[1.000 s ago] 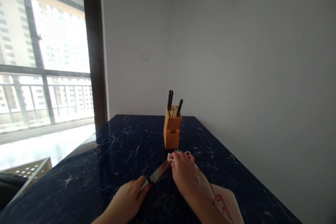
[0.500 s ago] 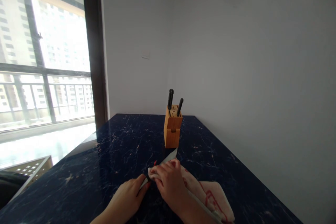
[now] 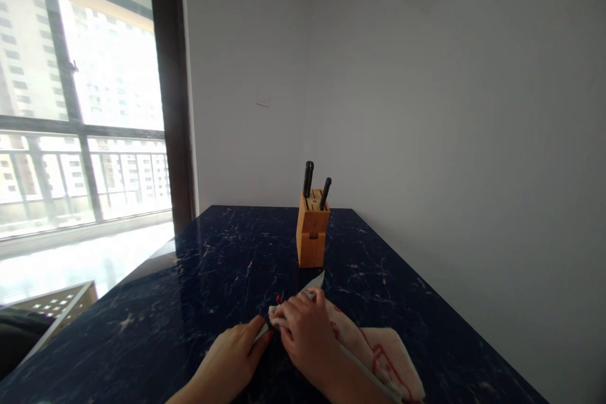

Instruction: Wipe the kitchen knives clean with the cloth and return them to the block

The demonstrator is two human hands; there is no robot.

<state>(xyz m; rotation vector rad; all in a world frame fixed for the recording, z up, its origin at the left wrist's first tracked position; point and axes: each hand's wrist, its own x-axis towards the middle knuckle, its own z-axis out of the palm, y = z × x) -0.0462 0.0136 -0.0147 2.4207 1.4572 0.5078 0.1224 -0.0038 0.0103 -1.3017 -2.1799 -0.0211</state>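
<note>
A knife (image 3: 314, 281) lies slantwise between my hands, its pointed blade tip just short of the knife block. My left hand (image 3: 231, 353) is closed around its handle, most of which is hidden by the fingers. With my right hand (image 3: 307, 331) I pinch a pale pink cloth (image 3: 367, 350) with red line markings over the blade. The cloth trails from under that hand to the right, along the forearm. Beyond my right fingertips shows a small red spot (image 3: 278, 298); whether it belongs to the cloth, I cannot tell.
The wooden knife block (image 3: 313, 240) stands straight ahead with several black-handled knives (image 3: 307, 178) in its slots. Everything rests on a dark blue marbled table (image 3: 237, 252). Grey walls rise behind and right. At left are a window (image 3: 108, 88) and a perforated chair (image 3: 71, 309).
Both hands and the knife have shifted very slightly; the blade tip sits a little further right and lower. The grips on handle and cloth stay the same.
</note>
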